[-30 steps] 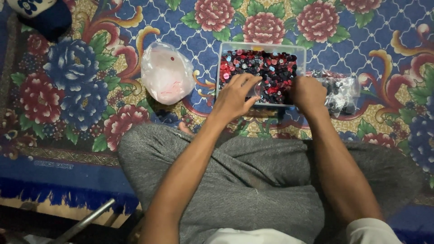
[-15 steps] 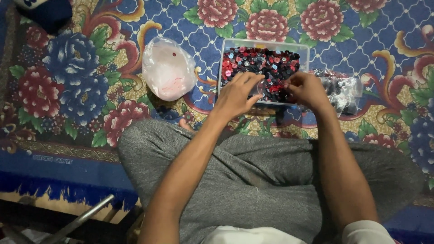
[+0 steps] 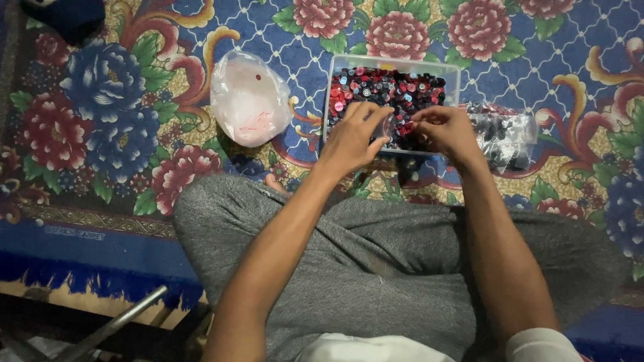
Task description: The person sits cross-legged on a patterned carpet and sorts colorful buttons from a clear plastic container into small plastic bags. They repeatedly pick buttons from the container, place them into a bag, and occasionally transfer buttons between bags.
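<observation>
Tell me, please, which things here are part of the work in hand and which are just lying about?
In hand:
left hand
right hand
clear box
buttons

Lying about:
white bag
clear bag of dark pieces
floral carpet
dark object, top left
metal rod, bottom left

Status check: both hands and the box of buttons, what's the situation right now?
Left hand and right hand over clear box of red and black buttons, fingertips pinching small pieces. Grip unclear. White plastic bag left, clear bag right; nothing blocking.
</observation>
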